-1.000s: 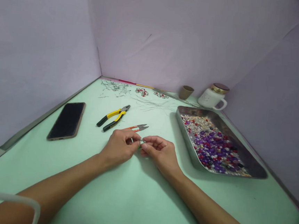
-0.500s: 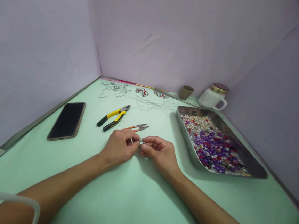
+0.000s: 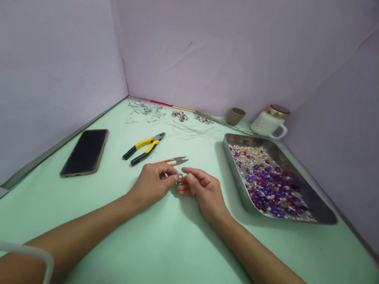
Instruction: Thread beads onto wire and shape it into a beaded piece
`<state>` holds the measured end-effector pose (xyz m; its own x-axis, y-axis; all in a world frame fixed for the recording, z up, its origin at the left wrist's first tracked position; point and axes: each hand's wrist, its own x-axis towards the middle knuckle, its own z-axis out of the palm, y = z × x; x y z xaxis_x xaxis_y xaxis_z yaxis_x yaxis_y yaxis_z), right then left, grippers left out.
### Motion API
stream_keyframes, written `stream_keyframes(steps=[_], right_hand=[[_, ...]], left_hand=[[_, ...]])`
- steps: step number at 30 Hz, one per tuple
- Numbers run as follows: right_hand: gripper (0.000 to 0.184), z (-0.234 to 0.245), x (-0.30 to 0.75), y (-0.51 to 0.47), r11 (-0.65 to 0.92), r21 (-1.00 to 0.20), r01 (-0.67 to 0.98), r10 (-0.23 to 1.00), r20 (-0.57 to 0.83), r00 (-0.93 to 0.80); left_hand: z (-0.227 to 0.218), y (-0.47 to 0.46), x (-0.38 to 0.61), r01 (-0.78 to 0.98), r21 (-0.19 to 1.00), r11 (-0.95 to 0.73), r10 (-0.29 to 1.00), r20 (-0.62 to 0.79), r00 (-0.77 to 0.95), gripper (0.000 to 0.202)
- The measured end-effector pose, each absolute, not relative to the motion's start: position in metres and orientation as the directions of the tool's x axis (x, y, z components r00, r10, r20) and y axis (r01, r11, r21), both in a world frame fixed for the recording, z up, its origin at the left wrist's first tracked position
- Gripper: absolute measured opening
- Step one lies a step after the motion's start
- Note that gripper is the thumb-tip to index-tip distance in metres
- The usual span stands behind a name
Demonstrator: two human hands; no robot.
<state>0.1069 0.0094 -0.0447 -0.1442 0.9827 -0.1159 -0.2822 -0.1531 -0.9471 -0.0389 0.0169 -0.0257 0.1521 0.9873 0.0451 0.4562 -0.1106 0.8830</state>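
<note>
Between my two hands is a small piece of beadwork [image 3: 182,178] with clear, red and green beads, partly hidden by the fingers. My left hand [image 3: 153,182] is closed, its thumb and forefinger pinching the left side of the piece. On the other side my right hand [image 3: 205,192] is closed on it too, thumb against the curled fingers, while the forefinger stretches out above. Just beyond my left hand lie thread snips [image 3: 176,161] with orange handles, partly covered by that hand. Yellow-and-black pliers [image 3: 145,148] rest behind them.
A metal tray [image 3: 239,181] of mixed beads stands at right. To the left lies a phone [image 3: 85,153]. At the back are wire scraps [image 3: 145,111], beaded pieces [image 3: 180,116], loose wires [image 3: 193,132], a brown cup [image 3: 236,116] and a lidded white mug [image 3: 267,123].
My right forefinger has lifted off the beadwork and straightened, and the right thumb has risen a little. More of the red beads shows between the hands. My left hand has barely moved.
</note>
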Motion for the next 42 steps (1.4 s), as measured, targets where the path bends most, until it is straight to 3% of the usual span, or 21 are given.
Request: stream_keyframes(steps=[7,15,23,29,33,38,42], right_hand=[[0.022,-0.051,0.112,0.017,-0.176,-0.894,-0.412,0.984,-0.155,-0.084],[0.024,-0.046,0.108,0.014,-0.159,-0.934,-0.320,0.985,-0.130,-0.111],[0.022,-0.050,0.113,0.014,-0.106,-0.959,-0.265,0.976,-0.050,-0.210],[0.019,-0.042,0.115,0.009,0.101,-0.990,-0.103,0.928,0.131,-0.350],[0.017,-0.039,0.115,0.006,0.106,-0.990,-0.095,0.895,0.137,-0.425],[0.012,-0.041,0.111,0.003,0.106,-0.987,-0.118,0.907,0.145,-0.396],[0.015,-0.043,0.107,0.005,-0.037,-0.967,-0.254,0.966,0.031,-0.258]], left_hand=[[-0.026,0.021,-0.038,0.281,0.959,0.030,0.990,-0.066,0.121,0.012],[-0.025,0.018,-0.038,0.317,0.948,0.022,0.986,-0.072,0.150,0.013],[-0.029,0.017,-0.038,0.214,0.969,0.125,0.958,-0.174,0.228,0.016],[-0.023,0.019,-0.044,0.100,0.924,0.369,0.832,-0.376,0.408,0.013],[-0.020,0.024,-0.051,0.057,0.875,0.481,0.763,-0.449,0.465,0.008],[-0.019,0.026,-0.053,0.044,0.820,0.571,0.706,-0.517,0.485,0.019],[-0.018,0.022,-0.048,-0.063,0.905,0.422,0.851,-0.371,0.372,0.020]])
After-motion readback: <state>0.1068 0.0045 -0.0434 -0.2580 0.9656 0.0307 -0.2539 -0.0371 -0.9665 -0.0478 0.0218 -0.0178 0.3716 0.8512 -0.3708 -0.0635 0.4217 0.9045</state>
